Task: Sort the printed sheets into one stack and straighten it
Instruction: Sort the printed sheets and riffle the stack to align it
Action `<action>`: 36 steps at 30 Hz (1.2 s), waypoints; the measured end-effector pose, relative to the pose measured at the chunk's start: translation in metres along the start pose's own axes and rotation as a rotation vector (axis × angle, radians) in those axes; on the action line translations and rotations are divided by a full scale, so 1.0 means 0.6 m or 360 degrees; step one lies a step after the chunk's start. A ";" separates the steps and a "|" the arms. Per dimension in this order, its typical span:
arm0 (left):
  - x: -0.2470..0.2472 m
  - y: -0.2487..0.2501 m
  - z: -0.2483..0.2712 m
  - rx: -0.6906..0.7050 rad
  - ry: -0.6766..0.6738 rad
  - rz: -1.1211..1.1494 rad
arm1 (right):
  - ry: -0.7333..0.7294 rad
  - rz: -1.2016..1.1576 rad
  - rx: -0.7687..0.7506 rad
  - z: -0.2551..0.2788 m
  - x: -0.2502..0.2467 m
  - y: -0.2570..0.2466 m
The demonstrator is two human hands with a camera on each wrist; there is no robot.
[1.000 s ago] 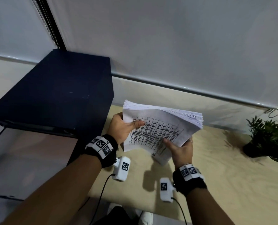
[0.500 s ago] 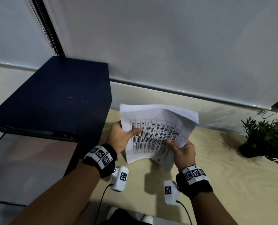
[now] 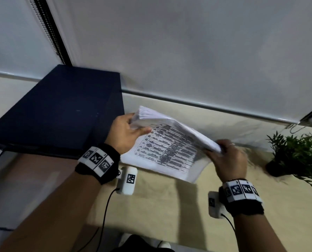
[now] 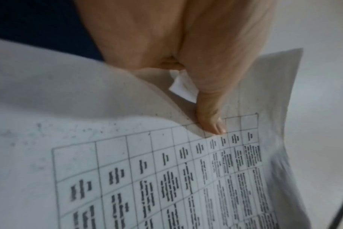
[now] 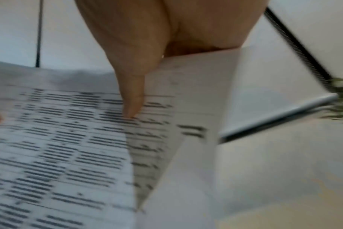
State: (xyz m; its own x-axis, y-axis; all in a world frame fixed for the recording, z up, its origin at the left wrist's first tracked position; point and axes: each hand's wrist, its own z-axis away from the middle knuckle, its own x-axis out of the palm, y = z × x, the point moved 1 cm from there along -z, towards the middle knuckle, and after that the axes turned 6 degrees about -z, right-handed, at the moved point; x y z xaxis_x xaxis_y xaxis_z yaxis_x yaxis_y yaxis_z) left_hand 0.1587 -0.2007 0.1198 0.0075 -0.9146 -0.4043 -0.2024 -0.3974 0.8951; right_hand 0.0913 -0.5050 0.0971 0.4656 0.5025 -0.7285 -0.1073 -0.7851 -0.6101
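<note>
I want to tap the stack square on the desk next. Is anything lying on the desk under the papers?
Nothing visible. Both hands, left hand and right hand, hold the papers above bare desk; the plant stands off to the right.

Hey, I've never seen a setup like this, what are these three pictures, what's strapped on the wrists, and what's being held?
No machine here: a person works with bare hands. The wide picture comes from a camera on their head; the two close-ups come from small cameras strapped at each wrist, looking along the thumbs. The left hand and right hand grip opposite ends of one stack of printed sheets, thumbs on the top page, a printed table. The stack sags, held above a pale wooden desk. A dark blue box sits on the left and a small potted plant on the right.
</note>
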 end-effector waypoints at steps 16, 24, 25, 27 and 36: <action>0.062 -0.105 0.084 -0.0457 0.0420 0.0236 | 0.0176 -0.1190 0.0497 0.074 0.055 0.038; 0.061 -0.118 0.086 -0.0450 0.0323 0.0288 | 0.0025 -0.1215 0.0562 0.090 0.059 0.059; 0.059 -0.117 0.082 -0.0416 0.0358 0.0280 | 0.0028 -0.1293 0.0542 0.086 0.055 0.056; 0.059 -0.117 0.076 -0.0395 0.0426 0.0258 | 0.0054 -0.1295 0.0493 0.079 0.049 0.051; 0.060 -0.120 0.063 -0.0075 0.0334 -0.0056 | -0.0332 -0.0582 0.0032 0.056 0.036 0.048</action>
State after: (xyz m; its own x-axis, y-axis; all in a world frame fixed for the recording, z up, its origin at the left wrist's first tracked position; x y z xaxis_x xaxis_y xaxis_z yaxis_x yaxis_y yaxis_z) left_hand 0.1363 -0.2023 0.0339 0.2185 -0.8938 -0.3917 -0.1525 -0.4278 0.8909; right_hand 0.0688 -0.5047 0.0531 0.2886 0.8109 -0.5091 0.0136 -0.5352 -0.8446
